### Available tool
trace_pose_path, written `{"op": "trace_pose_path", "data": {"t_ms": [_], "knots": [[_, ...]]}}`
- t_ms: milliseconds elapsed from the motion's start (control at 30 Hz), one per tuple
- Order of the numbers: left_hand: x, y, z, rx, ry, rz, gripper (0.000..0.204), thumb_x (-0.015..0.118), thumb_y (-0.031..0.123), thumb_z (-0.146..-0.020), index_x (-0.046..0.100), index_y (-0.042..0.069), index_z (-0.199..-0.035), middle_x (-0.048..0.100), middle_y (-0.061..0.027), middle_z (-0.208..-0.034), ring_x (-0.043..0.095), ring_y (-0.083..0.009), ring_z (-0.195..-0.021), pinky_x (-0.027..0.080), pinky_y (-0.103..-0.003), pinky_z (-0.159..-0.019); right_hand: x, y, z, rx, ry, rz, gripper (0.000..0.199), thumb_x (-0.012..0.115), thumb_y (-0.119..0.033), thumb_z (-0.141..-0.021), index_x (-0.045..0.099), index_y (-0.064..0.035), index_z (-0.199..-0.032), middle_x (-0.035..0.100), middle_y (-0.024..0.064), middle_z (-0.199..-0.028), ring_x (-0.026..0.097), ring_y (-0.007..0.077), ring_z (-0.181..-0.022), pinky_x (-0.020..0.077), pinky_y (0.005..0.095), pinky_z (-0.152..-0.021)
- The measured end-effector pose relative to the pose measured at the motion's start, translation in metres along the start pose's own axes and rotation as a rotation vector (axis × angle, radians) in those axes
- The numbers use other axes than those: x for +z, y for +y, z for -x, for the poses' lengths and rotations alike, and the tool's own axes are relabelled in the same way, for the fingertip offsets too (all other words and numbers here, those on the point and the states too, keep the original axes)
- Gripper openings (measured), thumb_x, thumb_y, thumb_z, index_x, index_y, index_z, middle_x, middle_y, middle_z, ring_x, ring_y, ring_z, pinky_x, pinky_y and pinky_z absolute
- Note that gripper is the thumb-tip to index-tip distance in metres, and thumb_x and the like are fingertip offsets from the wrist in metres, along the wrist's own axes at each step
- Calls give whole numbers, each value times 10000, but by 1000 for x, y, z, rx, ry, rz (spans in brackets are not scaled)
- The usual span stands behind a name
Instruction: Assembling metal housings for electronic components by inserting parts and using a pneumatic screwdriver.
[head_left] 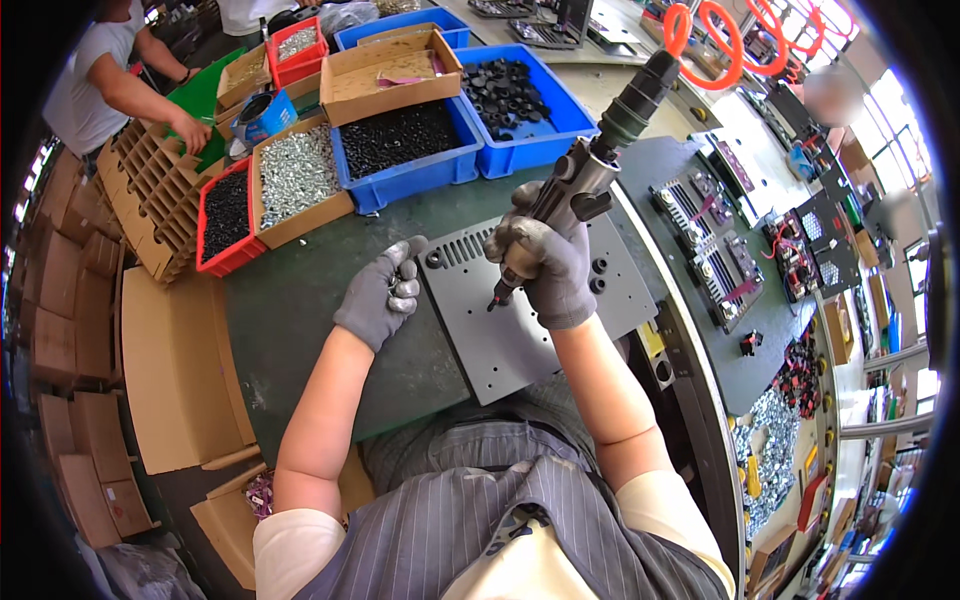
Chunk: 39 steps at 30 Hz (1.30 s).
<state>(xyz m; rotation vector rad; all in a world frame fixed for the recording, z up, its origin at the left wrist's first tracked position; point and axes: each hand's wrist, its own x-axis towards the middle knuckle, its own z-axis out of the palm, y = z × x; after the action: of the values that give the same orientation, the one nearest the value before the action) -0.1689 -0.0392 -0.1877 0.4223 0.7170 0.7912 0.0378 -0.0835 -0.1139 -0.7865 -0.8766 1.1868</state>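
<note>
My right hand (548, 258), in a grey glove, is wrapped round a pneumatic screwdriver (575, 185). The tool slants, its bit pointing down just above a flat grey metal panel (490, 355); whether the tip touches cannot be told. Slots run along the panel's far left part, and small holes dot its surface. Two black round feet (598, 276) sit on it right of my right hand, and another black ring (434, 259) lies at its far left corner. Beside the panel's left edge, my left hand (380, 298), also gloved, has curled fingers; anything inside them is hidden.
Beyond the panel stand a red bin of small black parts (226, 215), a carton of silvery screws (298, 175), and blue bins of black pieces (400, 140) (510, 100). A red coiled hose (735, 45) hangs overhead. Part-built units (710, 240) line the right. Another person's hand (190, 130) is far left.
</note>
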Motion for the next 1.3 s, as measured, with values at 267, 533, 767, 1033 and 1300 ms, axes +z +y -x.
{"op": "trace_pose_path", "data": {"t_ms": [267,533,767,1033,1300], "knots": [[14,-25,17,20,94,233,238,413,125,-915,515,41,-1114,530,-30,-868,470,-83,-639,343,-160,-419,-14,2,12,55,60,-82,382,558,-146,-684,440,3,-1016,521,115,-643,564,228,-584,433,285,-493],[31,-61,27,-1,-30,197,252,429,235,-916,545,25,-992,534,-47,-741,482,-128,-584,355,-193,-385,-21,-5,19,-200,14,-302,395,561,-103,-696,464,-15,-1068,535,112,-731,538,224,-588,470,345,-551],[44,-78,31,-246,-457,357,417,426,307,-871,492,46,-553,326,-18,-461,313,-108,-403,264,-217,-301,-20,-19,32,-260,-184,-378,416,545,-234,-764,440,-74,-1133,504,49,-806,471,186,-675,376,330,-656],[60,-83,39,-327,-421,351,414,436,319,-860,488,50,-549,334,-31,-475,320,-122,-405,263,-223,-298,-16,-22,41,-273,-218,-481,410,622,-146,-730,438,-89,-1092,486,67,-714,515,214,-615,454,336,-560],[64,-89,34,-264,-421,166,392,438,340,-866,527,47,-621,394,-37,-501,356,-130,-401,308,-224,-347,-34,-19,38,-356,-412,-457,416,686,-115,-734,467,-61,-1083,590,125,-831,577,238,-664,510,337,-572]]}}
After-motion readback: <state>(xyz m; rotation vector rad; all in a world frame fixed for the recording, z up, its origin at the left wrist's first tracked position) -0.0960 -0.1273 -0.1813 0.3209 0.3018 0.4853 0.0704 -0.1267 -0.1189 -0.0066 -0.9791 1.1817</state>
